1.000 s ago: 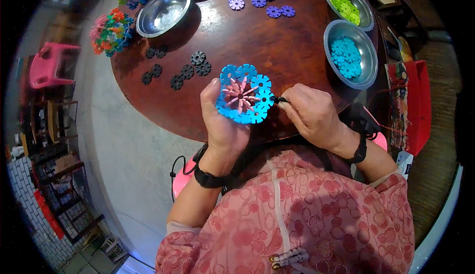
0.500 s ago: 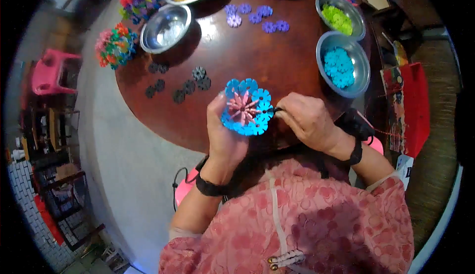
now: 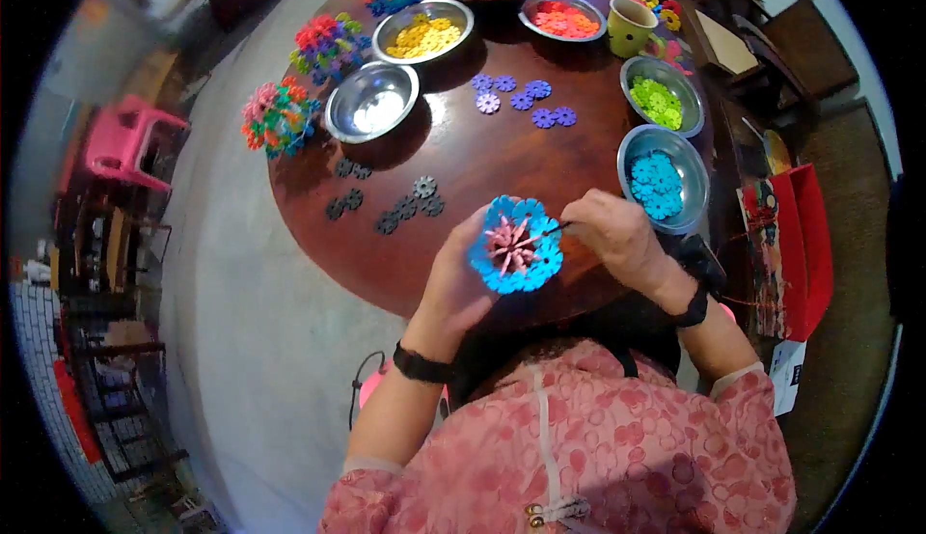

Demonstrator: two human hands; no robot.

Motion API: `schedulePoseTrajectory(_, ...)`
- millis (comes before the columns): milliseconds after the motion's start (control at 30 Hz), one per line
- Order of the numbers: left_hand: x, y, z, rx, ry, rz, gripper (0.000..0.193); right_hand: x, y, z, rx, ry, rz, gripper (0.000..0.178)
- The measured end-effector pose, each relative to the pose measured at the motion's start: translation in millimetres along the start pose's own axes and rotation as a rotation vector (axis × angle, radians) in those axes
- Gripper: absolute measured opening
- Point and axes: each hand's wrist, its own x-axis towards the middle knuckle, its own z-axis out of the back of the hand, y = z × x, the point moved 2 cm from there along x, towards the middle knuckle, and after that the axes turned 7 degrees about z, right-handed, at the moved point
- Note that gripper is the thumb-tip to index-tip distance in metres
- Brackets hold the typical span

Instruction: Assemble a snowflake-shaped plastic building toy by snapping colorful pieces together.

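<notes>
My left hand [image 3: 460, 269] is wrapped round the side of a flower-shaped assembly [image 3: 533, 276] made of blue notched discs, with pink pieces [image 3: 512, 246] fanning out in its middle. From the other side my right hand [image 3: 617, 235] pinches a small black disc [image 3: 561, 228], seen edge-on at the blue rim. Whether the black disc sits in a notch I cannot tell. On the table to the left lie several black notched discs [image 3: 406, 208], some joined in small groups. Farther off are several purple discs [image 3: 522, 101] and a paler one [image 3: 488, 103].
Metal bowls hold blue discs [image 3: 656, 185], green discs [image 3: 656, 105], orange-red discs [image 3: 566, 21] and yellow discs [image 3: 424, 36]. A shiny metal bowl [image 3: 372, 102] stands at the left beside colourful disc assemblies [image 3: 280, 117]. A yellow-green cup [image 3: 631, 28] and red bag [image 3: 803, 245] are at the right.
The view has shifted, so more of the table's far side shows. The blue assembly has turned and tilted in my left hand. My right hand still pinches the black disc at its rim.
</notes>
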Motion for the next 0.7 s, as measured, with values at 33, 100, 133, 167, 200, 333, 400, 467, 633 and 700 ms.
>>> schedulePoseTrajectory(33, 0.2, -0.9, -0.8, -0.009, -0.008, -0.013, 0.049, 3.5, 0.0, -0.7, 0.009, 0.012, 0.009, 0.014)
schedulePoseTrajectory(100, -0.8, -5.8, -0.5, 0.032, -0.103, -0.073, 0.050, 11.2, 0.9, 1.5, 0.053, -0.106, -0.151, 0.018)
schedulePoseTrajectory(133, 2.8, -12.0, 14.4, -0.025, -0.013, -0.090, 0.052, 14.5, 0.6, 4.6, 0.072, -0.056, -0.278, 0.022)
schedulePoseTrajectory(167, 0.3, -24.4, 6.7, -0.030, -0.136, -0.231, 0.055, 18.6, 1.8, 2.3, 0.071, -0.045, -0.274, 0.022)
schedulePoseTrajectory(200, -0.8, -36.4, 12.3, -0.128, -0.104, -0.292, 0.056, 23.7, 3.8, -0.4, 0.097, -0.066, -0.277, 0.023)
schedulePoseTrajectory(333, -18.7, -81.5, 44.7, -0.088, -0.020, -0.548, 0.055, 53.5, 4.1, -39.4, -0.055, 0.052, -0.036, 0.025)
schedulePoseTrajectory(400, -19.8, -85.9, 48.9, -0.067, -0.068, -0.602, 0.054, 69.1, 2.9, -70.1, -0.108, 0.106, 0.041, 0.024)
schedulePoseTrajectory(467, -22.0, -86.3, 48.0, -0.100, -0.128, -0.649, 0.051, 86.2, 1.5, -98.5, -0.227, 0.104, 0.146, 0.024)
schedulePoseTrajectory(633, -22.5, -85.8, 42.8, -0.215, -0.103, -0.649, 0.044, 105.1, -17.8, -137.4, -0.294, 0.122, 0.195, 0.031)
schedulePoseTrajectory(700, -25.8, -84.8, 40.5, -0.189, -0.166, -0.677, 0.047, 106.1, -17.9, -137.1, -0.340, 0.274, 0.089, 0.029)
